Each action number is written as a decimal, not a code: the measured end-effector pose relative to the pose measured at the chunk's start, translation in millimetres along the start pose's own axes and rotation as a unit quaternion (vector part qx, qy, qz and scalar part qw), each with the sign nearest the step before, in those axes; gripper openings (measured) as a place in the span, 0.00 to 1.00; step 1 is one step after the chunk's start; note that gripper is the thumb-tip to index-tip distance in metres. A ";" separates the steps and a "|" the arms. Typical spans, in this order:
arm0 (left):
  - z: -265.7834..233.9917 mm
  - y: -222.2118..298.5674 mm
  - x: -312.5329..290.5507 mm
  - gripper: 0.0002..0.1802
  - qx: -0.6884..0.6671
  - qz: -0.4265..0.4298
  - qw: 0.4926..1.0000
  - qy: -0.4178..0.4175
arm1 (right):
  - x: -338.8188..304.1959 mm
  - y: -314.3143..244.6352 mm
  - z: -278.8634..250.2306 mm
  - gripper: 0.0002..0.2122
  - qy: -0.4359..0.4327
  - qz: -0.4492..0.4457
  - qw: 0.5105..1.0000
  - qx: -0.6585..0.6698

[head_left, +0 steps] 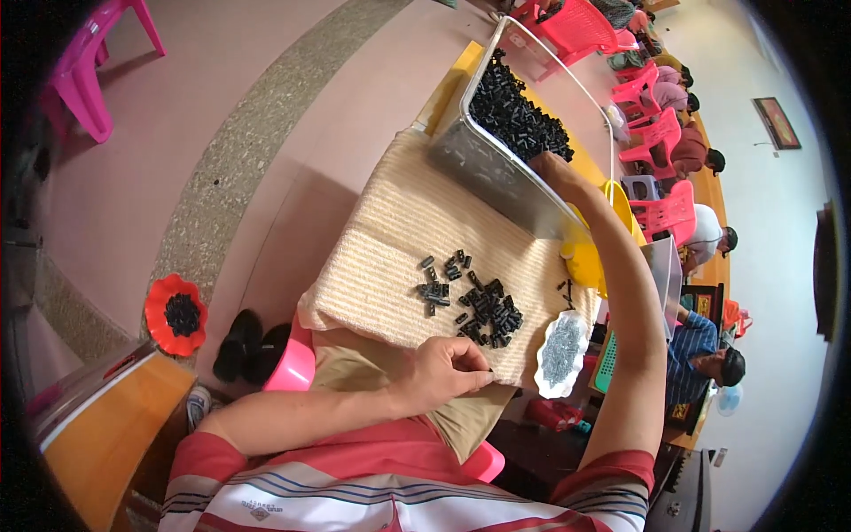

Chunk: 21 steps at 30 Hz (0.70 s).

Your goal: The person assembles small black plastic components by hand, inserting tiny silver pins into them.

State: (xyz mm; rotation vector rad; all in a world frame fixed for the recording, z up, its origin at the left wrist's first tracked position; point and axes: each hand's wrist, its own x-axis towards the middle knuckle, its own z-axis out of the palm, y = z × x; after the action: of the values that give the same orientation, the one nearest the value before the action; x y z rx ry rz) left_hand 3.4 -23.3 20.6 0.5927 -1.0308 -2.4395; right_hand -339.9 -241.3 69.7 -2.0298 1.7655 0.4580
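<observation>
My left hand (443,374) rests at the near edge of a cream striped cloth (381,239), thumb and forefinger pinched with a small black part just showing at their tips. Beside it on the cloth lies a loose pile of small black plastic parts (492,312), with a few more scattered to its left. My right arm stretches far forward, and my right hand (551,170) reaches over the rim into a clear plastic bin (496,177). Many black parts (519,106) fill that bin; the right fingers are hidden among them.
A white scalloped dish (557,387) of small clear or silvery pieces sits right of the pile. Near the bin stands a yellow container (583,262). On the floor at left is a red dish (162,330) of black parts. Several people sit on pink chairs (660,142) at right.
</observation>
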 end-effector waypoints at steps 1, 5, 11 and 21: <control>-0.9 -1.1 -0.2 0.04 -0.007 -0.003 1.000 -0.001 | 1.1 -4.3 -0.6 0.08 0.001 -0.005 1.000 0.023; 0.2 -6.4 1.1 0.05 -0.003 -0.003 1.000 -0.003 | -0.7 -2.5 -0.3 0.07 0.003 0.026 1.000 0.008; -0.2 -10.2 1.5 0.05 -0.015 -0.002 1.000 0.003 | -4.5 -8.8 -1.7 0.08 0.026 0.050 0.998 0.020; -1.4 -5.8 1.3 0.06 0.006 -0.002 1.000 0.006 | -7.2 -3.1 -4.3 0.11 0.048 -0.012 0.998 0.046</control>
State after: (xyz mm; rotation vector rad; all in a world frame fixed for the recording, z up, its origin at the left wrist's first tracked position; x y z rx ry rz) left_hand 1.9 -21.1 15.2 0.6126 -1.0414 -2.4322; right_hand -337.9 -236.9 77.2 -2.0368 1.7806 0.2698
